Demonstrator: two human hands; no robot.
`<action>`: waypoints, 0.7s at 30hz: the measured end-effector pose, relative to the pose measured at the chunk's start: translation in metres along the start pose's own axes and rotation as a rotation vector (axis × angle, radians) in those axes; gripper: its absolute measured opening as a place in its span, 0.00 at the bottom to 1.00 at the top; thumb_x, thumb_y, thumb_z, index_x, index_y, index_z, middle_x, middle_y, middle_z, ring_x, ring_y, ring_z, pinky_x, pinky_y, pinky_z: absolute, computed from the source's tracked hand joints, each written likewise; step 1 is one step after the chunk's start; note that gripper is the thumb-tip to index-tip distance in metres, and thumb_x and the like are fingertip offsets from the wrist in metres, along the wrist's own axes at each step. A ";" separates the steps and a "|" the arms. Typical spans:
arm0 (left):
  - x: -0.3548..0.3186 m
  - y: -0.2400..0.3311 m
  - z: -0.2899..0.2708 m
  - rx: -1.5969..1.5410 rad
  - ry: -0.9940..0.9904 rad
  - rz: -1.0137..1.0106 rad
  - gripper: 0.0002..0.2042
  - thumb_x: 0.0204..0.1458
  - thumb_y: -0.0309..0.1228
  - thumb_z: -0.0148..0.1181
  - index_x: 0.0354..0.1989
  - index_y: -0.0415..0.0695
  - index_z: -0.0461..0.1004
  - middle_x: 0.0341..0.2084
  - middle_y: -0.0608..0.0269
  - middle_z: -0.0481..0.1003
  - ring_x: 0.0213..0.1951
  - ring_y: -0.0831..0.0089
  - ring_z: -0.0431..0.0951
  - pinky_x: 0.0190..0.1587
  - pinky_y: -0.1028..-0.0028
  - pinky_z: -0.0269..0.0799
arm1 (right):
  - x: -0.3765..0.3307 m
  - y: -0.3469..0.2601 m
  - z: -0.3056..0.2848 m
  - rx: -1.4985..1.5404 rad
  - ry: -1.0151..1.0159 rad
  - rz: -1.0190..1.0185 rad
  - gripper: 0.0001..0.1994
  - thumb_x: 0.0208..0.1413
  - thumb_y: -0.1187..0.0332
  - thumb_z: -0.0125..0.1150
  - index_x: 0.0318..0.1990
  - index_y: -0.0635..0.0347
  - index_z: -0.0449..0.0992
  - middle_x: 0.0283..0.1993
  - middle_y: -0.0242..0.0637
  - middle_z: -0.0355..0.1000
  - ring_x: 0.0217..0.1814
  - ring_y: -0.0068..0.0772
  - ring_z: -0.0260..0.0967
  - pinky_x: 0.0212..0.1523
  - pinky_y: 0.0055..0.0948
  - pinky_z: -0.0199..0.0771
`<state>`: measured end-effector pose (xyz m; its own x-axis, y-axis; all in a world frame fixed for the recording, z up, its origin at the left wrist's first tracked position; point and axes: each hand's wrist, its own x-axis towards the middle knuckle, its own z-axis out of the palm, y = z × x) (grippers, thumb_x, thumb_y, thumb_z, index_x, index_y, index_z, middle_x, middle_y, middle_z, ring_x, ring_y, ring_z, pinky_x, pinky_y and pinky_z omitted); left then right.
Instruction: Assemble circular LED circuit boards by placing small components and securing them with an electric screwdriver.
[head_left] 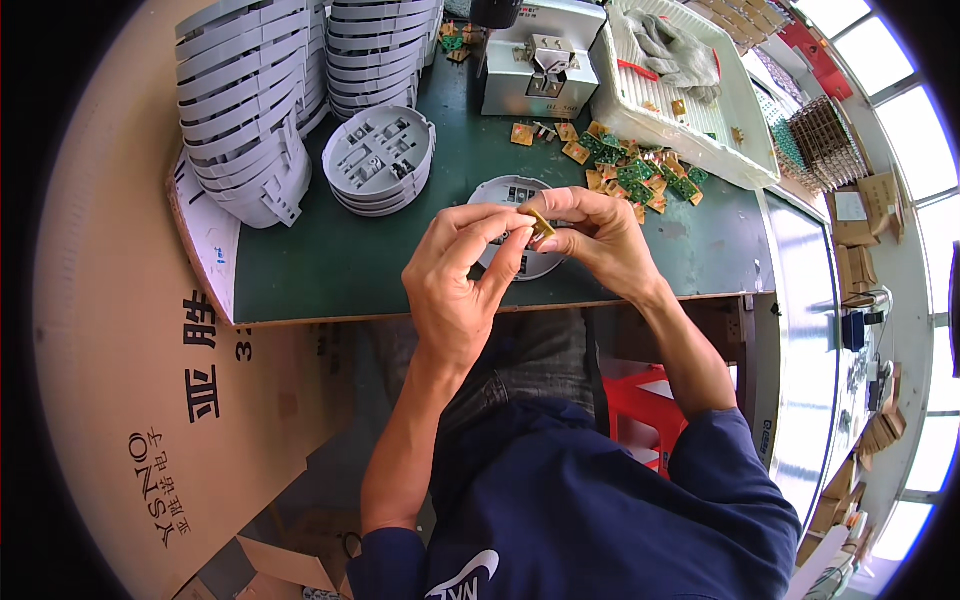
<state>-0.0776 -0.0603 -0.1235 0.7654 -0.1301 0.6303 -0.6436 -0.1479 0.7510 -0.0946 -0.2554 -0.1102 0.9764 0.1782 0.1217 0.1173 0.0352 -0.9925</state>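
Between my hands is a small yellow-brown circuit board point(541, 226), held up over a round grey plastic housing point(497, 190) that lies near the table's front edge. My left hand point(452, 268) pinches the board's left side with fingertips and thumb. On its other side my right hand point(607, 238) grips it between thumb and index finger. My fingers hide part of the board and much of the housing. Behind my right hand, many loose circuit boards point(637, 178), green and yellow-brown, lie in a heap.
Left on the green table point(300, 270) stand a short stack of round grey housings point(375, 160) and tall stacks of grey curved shells point(245, 100). A metal bench machine point(540, 75) stands at the back. A white tray point(735, 150) at right holds a glove point(672, 50).
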 end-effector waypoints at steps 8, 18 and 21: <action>0.005 0.002 0.000 -0.074 -0.006 -0.028 0.12 0.52 0.24 0.72 0.45 0.43 0.83 0.42 0.61 0.81 0.43 0.65 0.82 0.46 0.67 0.78 | 0.000 0.002 -0.006 0.055 0.011 0.006 0.20 0.54 0.77 0.72 0.55 0.64 0.78 0.53 0.39 0.81 0.57 0.30 0.79 0.60 0.31 0.80; 0.000 0.000 -0.006 0.005 -0.141 -0.068 0.12 0.55 0.26 0.71 0.48 0.41 0.83 0.49 0.59 0.80 0.51 0.67 0.80 0.55 0.68 0.74 | 0.003 -0.004 -0.014 0.070 0.002 -0.004 0.24 0.50 0.67 0.77 0.55 0.62 0.79 0.53 0.37 0.81 0.56 0.31 0.79 0.63 0.34 0.78; 0.001 0.000 -0.003 -0.045 -0.121 -0.073 0.10 0.55 0.25 0.70 0.45 0.41 0.84 0.47 0.60 0.81 0.49 0.68 0.81 0.53 0.69 0.75 | 0.002 -0.005 -0.013 0.045 0.016 0.005 0.24 0.49 0.66 0.78 0.54 0.61 0.80 0.53 0.34 0.81 0.55 0.27 0.77 0.62 0.31 0.77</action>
<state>-0.0767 -0.0571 -0.1218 0.8023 -0.2386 0.5471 -0.5831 -0.1176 0.8038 -0.0910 -0.2685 -0.1050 0.9798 0.1631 0.1159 0.1043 0.0783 -0.9915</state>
